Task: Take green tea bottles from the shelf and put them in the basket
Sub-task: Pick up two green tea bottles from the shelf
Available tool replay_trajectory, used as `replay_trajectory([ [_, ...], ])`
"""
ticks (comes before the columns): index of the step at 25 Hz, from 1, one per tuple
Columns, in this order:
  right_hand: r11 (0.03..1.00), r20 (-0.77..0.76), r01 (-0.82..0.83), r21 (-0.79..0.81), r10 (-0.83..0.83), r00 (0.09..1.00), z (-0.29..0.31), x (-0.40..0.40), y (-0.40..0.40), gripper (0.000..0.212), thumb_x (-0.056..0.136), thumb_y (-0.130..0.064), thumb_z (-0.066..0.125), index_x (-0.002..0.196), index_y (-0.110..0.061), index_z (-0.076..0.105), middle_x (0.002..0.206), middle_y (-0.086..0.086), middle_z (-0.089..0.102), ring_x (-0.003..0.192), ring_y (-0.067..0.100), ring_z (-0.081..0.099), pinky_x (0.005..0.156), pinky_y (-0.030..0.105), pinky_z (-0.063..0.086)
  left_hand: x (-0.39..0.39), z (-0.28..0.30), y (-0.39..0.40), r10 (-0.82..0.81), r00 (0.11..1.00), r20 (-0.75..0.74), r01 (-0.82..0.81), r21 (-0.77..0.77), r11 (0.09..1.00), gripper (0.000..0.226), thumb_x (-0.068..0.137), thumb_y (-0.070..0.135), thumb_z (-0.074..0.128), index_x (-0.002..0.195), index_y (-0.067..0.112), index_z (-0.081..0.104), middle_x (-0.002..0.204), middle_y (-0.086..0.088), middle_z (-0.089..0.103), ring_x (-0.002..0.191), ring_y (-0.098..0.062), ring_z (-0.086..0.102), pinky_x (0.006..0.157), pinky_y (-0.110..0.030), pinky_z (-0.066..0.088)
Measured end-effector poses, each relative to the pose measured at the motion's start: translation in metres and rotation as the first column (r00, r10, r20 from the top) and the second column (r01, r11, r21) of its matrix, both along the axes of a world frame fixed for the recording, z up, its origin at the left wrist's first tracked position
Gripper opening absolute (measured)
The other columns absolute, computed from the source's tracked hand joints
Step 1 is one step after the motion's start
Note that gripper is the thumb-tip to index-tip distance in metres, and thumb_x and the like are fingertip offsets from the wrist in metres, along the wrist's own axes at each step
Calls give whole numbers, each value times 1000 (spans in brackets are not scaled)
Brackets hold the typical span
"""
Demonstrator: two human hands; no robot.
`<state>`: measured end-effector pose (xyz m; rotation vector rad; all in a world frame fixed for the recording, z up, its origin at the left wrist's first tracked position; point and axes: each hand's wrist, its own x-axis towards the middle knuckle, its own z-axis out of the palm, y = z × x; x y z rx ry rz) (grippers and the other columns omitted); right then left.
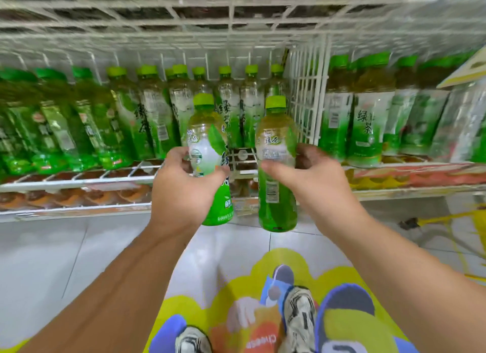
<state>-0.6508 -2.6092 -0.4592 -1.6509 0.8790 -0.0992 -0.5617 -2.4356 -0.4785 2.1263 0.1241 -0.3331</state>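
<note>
My left hand (184, 187) grips one green tea bottle (209, 142) around its middle, held upright in front of the shelf. My right hand (310, 179) grips a second green tea bottle (276, 168) the same way, just to the right. Both bottles have lime-green caps and green labels and hang in the air off the shelf. Behind them a row of several more green tea bottles (147, 116) stands on the white wire shelf (79, 180). Part of a yellow basket frame (447, 218) shows at the right edge, low by the floor.
A white wire divider (307, 100) separates the middle bottles from larger green bottles (368, 121) on the right. A wire rack (210, 10) hangs overhead. Below lie white floor tiles and a colourful floor sticker (263, 313), with my shoes (299, 318) on it.
</note>
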Motion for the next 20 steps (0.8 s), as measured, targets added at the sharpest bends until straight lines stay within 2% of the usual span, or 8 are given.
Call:
replay_trajectory([
  [3, 997, -26, -48, -59, 46, 999, -12, 36, -10, 24, 76, -39, 87, 92, -28, 72, 80, -16, 76, 70, -6, 70, 63, 15, 54, 31, -10, -15, -22, 999, 39, 23, -10, 1000, 47, 72, 43, 87, 109, 25, 64, 85, 8, 70, 70, -5, 67, 63, -31, 57],
  [4, 995, -37, -65, -74, 62, 997, -16, 49, -14, 30, 75, -44, 86, 97, -28, 72, 82, -17, 76, 70, -6, 69, 64, 14, 54, 42, -14, -21, -35, 998, 57, 36, -9, 999, 45, 74, 41, 87, 108, 24, 65, 83, 8, 70, 65, -1, 66, 57, -26, 55],
  [6, 995, -2, -63, -76, 63, 998, -24, 70, -18, 40, 73, -48, 87, 103, -24, 74, 89, -14, 78, 78, 1, 73, 78, 26, 60, 63, -21, -34, -44, 995, 85, 45, -8, 999, 40, 75, 33, 87, 104, 21, 62, 78, 13, 66, 63, 5, 61, 49, -8, 43],
  [8, 997, 42, -41, -68, 44, 998, -34, 87, -22, 40, 73, -47, 86, 102, -22, 75, 90, -10, 79, 82, 8, 76, 82, 39, 63, 79, -29, -44, -19, 994, 104, 23, -34, 999, 40, 74, 30, 87, 102, 21, 61, 82, 14, 66, 74, -2, 66, 52, -5, 41],
  [12, 999, 48, -29, -39, 30, 998, -52, 120, -29, 36, 78, -42, 85, 106, -21, 75, 91, -8, 79, 80, 8, 75, 77, 31, 62, 104, -57, -53, -63, 986, 156, 55, 54, 997, 58, 66, 50, 81, 109, 16, 62, 99, -2, 65, 79, -18, 65, 55, -18, 40],
  [15, 999, 34, -24, -48, 26, 999, -70, 138, -33, 45, 77, -42, 86, 115, -22, 73, 100, -8, 77, 90, 10, 73, 83, 30, 61, 115, -73, -58, -85, 984, 158, 61, 148, 987, 72, 60, 63, 72, 115, 18, 62, 109, -6, 63, 85, -23, 65, 64, -28, 50],
  [18, 996, -3, -20, -87, 20, 1000, -90, 151, -31, 71, 74, -49, 86, 134, -19, 64, 125, -3, 70, 110, 16, 68, 94, 31, 56, 120, -78, -65, -77, 984, 160, 39, 229, 973, 70, 64, 63, 74, 118, 21, 61, 113, -4, 61, 88, -23, 64, 75, -37, 57],
  [20, 997, -8, -4, -74, 3, 1000, -98, 159, -30, 73, 72, -49, 87, 135, -21, 64, 124, -4, 71, 110, 17, 69, 92, 33, 58, 120, -78, -70, -74, 984, 160, 37, 220, 975, 71, 71, 52, 82, 127, 17, 55, 121, -6, 54, 98, -25, 61, 85, -40, 55],
])
